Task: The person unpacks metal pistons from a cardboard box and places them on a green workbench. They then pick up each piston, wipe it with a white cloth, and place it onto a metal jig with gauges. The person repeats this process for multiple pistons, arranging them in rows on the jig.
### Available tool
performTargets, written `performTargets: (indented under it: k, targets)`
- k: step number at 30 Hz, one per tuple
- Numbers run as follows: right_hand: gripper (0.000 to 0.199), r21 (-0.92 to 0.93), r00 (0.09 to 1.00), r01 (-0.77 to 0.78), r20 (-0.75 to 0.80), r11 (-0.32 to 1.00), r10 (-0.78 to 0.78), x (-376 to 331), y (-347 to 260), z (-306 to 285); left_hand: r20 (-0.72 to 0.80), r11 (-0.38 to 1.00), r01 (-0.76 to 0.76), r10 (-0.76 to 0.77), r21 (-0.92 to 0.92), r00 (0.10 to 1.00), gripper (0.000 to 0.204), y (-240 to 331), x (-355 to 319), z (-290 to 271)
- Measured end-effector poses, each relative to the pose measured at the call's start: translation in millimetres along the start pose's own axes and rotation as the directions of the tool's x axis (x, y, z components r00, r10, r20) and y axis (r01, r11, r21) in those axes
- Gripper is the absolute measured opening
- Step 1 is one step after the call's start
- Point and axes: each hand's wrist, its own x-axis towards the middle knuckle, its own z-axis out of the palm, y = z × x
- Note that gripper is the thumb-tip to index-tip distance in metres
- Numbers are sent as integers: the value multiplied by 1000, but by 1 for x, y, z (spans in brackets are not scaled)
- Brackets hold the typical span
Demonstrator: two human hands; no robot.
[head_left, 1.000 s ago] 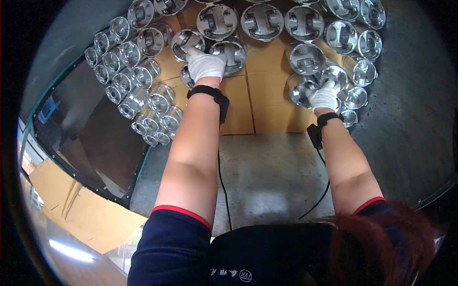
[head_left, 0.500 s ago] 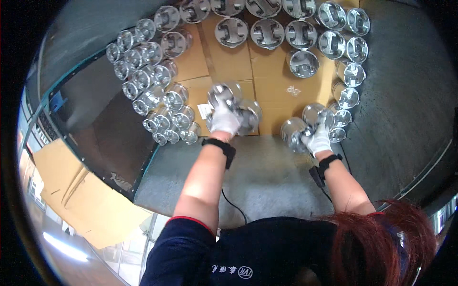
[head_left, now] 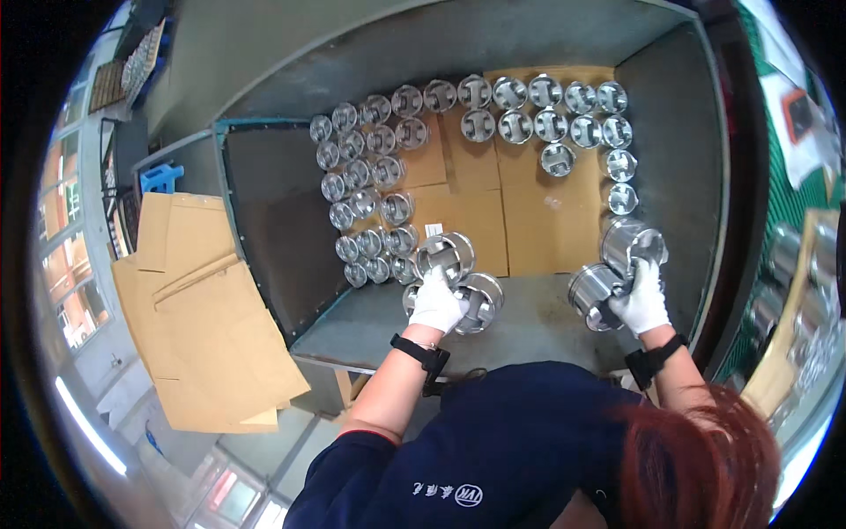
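Observation:
My left hand (head_left: 438, 304), in a white glove, is closed on a cluster of silver engine pistons. One piston (head_left: 447, 249) points up past the fingers, another (head_left: 480, 304) sits to the right, and part of a third shows left of the hand. My right hand (head_left: 645, 300), also gloved, grips two pistons, an upper one (head_left: 630, 242) and a lower left one (head_left: 593, 291). Both hands are over the near edge of a cardboard sheet (head_left: 458, 216). The fingertips are partly hidden behind the pistons.
Rows of pistons (head_left: 551, 125) stand on the cardboard along its far, left and right sides. Dark metal walls (head_left: 674, 159) enclose the bench on several sides. Loose cardboard (head_left: 194, 326) lies at the left. More metal parts (head_left: 784, 256) are at the far right.
My view has shifted and takes in more of the surroundings. Both hands appear nearer to my body, still holding their pistons, which are sharper now. The standing rows look unchanged where visible.

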Motion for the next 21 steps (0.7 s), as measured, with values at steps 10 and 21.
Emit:
performTargets:
  k: [10, 21]
  targets:
    - [90, 361, 923, 10, -362, 933, 130, -204, -1, -187, -106, 854, -466, 454, -231, 885, 36, 30, -61, -35]
    - [65, 199, 783, -422, -411, 884, 467, -337, 149, -311, -38, 807, -563, 578, 178, 815, 57, 188, -205, -10]
